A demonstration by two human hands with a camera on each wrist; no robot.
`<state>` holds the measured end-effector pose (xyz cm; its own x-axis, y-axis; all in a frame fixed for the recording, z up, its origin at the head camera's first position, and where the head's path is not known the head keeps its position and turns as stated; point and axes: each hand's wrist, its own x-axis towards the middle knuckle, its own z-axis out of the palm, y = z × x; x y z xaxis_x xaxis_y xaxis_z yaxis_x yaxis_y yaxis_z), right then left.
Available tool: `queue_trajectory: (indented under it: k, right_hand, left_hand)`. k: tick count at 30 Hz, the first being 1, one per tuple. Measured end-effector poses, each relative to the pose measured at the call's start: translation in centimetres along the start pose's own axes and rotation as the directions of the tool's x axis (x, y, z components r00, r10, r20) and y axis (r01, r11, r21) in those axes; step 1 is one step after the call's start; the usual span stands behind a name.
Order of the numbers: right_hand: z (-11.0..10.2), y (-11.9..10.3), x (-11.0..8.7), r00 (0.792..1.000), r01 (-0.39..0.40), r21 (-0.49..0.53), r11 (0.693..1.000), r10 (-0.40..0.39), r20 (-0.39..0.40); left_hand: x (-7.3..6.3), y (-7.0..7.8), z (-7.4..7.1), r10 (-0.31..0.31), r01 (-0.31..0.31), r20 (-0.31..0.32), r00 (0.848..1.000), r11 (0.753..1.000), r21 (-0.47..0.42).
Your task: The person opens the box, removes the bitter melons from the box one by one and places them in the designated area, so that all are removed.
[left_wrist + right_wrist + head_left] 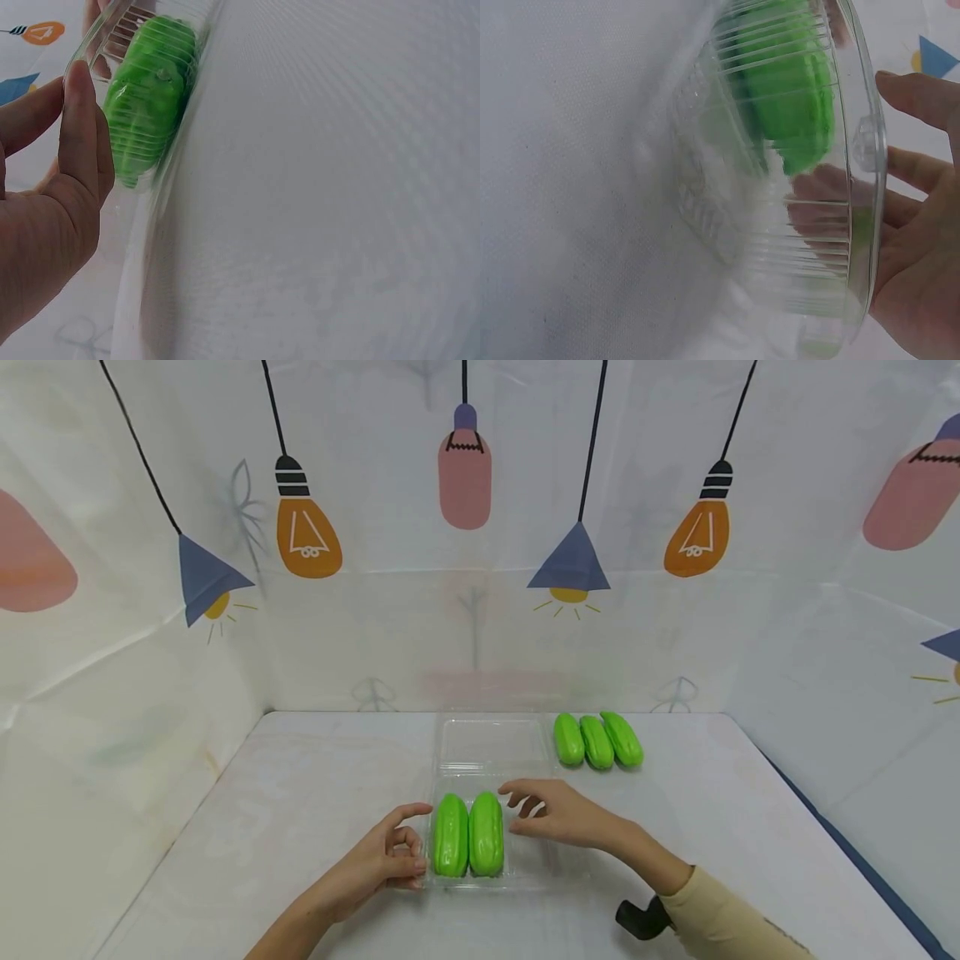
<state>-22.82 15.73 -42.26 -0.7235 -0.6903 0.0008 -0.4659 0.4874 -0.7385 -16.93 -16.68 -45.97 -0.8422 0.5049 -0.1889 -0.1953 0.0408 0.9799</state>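
Two bright green, glossy, cucumber-shaped pieces (451,835) stand lengthwise, side by side, in a clear plastic hinged container (487,885); both are plump, shallowly ridged and rounded at the ends. They fill the left part of the tray, and its clear floor runs on to the right, beneath the right hand (551,810). That hand hangs there with loosely bent fingers, holding nothing, just beside the right piece. The left hand (382,856) touches the left rim, its fingers bent (whether they truly pinch the plastic, I cannot tell). The container's transparent lid (495,745) lies folded back toward the rear edge of the white table (225,843). Right of the lid, three more green pieces (597,742) lie in a row. White sheeting printed with lamps (360,635) rises behind, and a black curved object (643,920) juts out beside the beige right sleeve (720,918).
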Motion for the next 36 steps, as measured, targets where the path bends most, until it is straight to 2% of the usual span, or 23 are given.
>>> queue_trajectory:
  k: [5, 19, 36]
  right_hand:
    - [0.2, 0.0, 0.2, 1.0, 0.008, -0.004, 1.0, -0.008, 0.012]
    - [1.3, -0.2, 0.4, 0.998, -0.047, -0.03, 0.998, 0.048, 0.041]
    - [2.4, -0.3, 1.1, 0.995, -0.095, -0.054, 0.994, 0.096, 0.021]
  left_hand:
    - [0.0, 0.1, 0.0, -0.001, 0.001, -0.003, 1.0, 1.0, 0.001]
    - [0.0, 0.0, 0.1, 0.001, -0.001, 0.0, 1.0, 1.0, 0.003]
    - [0.0, -0.1, 0.1, 0.001, -0.001, 0.003, 1.0, 1.0, -0.005]
